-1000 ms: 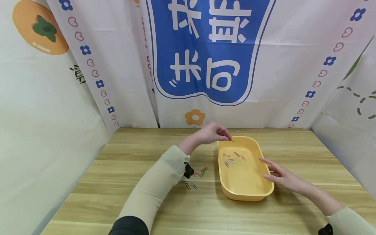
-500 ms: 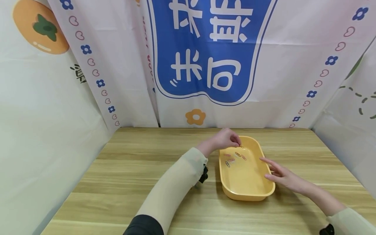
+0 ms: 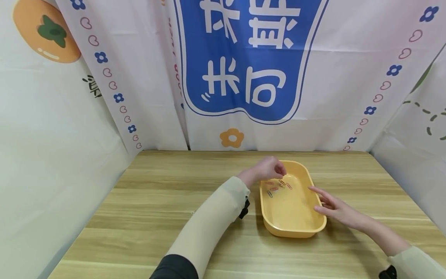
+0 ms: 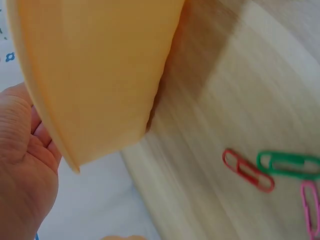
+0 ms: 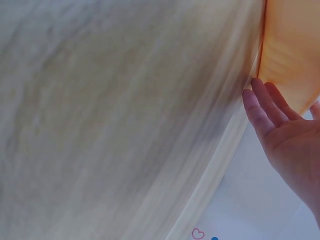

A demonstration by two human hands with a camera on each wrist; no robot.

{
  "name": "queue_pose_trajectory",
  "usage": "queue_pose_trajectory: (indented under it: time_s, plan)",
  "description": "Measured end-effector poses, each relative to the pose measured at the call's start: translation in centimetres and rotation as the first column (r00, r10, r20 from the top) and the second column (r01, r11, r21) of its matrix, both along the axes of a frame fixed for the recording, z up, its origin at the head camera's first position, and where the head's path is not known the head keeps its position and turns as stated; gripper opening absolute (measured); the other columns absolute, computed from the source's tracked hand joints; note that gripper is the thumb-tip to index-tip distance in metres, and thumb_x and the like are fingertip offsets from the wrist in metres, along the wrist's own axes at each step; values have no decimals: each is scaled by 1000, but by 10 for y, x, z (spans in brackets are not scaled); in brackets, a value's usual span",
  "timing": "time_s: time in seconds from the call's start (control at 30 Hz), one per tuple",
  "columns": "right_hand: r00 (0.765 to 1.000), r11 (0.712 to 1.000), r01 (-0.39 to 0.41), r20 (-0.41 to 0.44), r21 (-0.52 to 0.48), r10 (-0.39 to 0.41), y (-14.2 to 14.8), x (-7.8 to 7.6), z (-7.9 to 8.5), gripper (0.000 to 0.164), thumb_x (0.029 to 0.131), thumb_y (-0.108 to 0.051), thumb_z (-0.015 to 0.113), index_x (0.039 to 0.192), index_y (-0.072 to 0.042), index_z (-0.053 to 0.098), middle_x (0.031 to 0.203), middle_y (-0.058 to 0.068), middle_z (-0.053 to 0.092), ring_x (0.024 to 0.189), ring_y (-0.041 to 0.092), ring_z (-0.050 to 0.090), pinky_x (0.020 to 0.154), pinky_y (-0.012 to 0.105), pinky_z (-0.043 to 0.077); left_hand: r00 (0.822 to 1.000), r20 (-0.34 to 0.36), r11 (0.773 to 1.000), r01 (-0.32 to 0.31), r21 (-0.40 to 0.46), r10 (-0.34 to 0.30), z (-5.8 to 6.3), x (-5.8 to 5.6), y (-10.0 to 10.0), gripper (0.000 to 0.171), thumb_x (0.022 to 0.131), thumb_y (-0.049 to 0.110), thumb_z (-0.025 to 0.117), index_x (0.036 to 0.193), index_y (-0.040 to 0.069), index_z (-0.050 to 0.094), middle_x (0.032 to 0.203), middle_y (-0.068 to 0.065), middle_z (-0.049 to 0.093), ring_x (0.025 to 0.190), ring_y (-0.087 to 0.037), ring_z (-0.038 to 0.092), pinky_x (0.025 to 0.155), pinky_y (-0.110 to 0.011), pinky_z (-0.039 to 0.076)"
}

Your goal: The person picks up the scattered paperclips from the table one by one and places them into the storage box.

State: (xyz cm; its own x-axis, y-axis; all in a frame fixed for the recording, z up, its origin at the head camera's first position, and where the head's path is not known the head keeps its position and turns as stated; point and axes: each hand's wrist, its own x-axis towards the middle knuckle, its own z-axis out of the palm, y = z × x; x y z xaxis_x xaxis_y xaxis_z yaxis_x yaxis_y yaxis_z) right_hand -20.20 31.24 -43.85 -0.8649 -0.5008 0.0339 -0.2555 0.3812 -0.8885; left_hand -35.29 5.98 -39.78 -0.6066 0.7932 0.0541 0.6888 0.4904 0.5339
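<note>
A yellow plastic tray point(image 3: 292, 213) stands on the table with several coloured paper clips, among them a pink one point(image 3: 289, 186) and a dark one point(image 3: 270, 194). Over its far left part is my left hand point(image 3: 266, 169), fingertips bent down inside the rim, with no clip showing between them. The left wrist view has the tray wall covering those fingertips. On the right side, my right hand point(image 3: 335, 208) rests its fingers loosely against the tray's rim. Beside the tray in the left wrist view lie a red paper clip point(image 4: 247, 170), a green paper clip point(image 4: 290, 165) and a pink paper clip point(image 4: 310, 209).
The wooden table point(image 3: 139, 217) extends around the tray. A printed white cloth point(image 3: 331, 97) hangs along its back edge. My left sleeve point(image 3: 212, 217) hides most of the loose clips in the head view.
My left hand has moved right and slightly down over the tray. The orange clip it pinched is out of its fingers and lies among the others. The right hand stays put.
</note>
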Motion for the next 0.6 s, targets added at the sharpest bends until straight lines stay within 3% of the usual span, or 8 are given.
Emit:
queue_pose_trajectory:
  time_s: [0.27, 0.6]
  plan:
    - [1000, 1000, 8, -18, 19, -8, -1, 0, 0, 63, 101, -10, 53, 150, 5, 15, 136, 49, 29, 119, 54, 45, 86, 19, 46, 1000, 23, 993, 4, 121, -7, 12, -5, -30, 14, 89, 4, 70, 102, -2, 72, 94, -4, 72, 84, -8, 65, 76, -15, 48]
    - [999, 997, 38, -23, 62, -36, -3, 2, 2, 63, 101, -11, 53, 150, 4, 18, 138, 46, 29, 121, 52, 43, 87, 18, 44, 999, -11, 994, -48, 97, 49, 26, 1, -89, 12, 90, 11, 71, 100, 5, 73, 90, 5, 70, 83, -6, 62, 83, -25, 49]
